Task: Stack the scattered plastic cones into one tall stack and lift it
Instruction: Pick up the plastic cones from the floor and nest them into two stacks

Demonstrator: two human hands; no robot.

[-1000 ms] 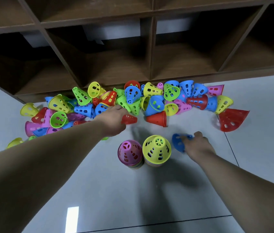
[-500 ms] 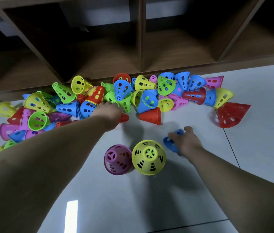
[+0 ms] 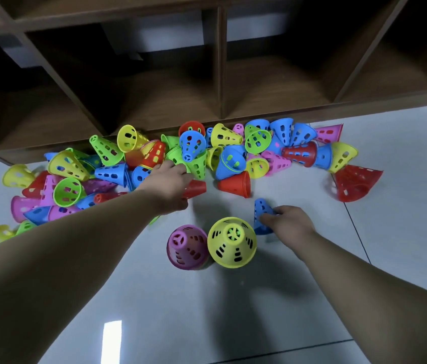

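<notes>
Two short stacks stand upright on the floor (image 3: 154, 298), touching: purple-topped stack (image 3: 187, 246), yellow-topped stack (image 3: 232, 241). Step in hand, by judgement: gathering loose cones to feed them; the single tall stack is not yet made. Right hand (image 3: 289, 223), just beside the yellow-topped stack, fingers curled on a blue cone (image 3: 260, 208). Left hand (image 3: 165, 186), at the near edge of the loose pile (image 3: 107, 166), clasps a red cone (image 3: 195, 189). Next move calls for turning each cone wide end down and seating it squarely. Pile lies along the base of the shelf unit (image 3: 220, 82).
</notes>
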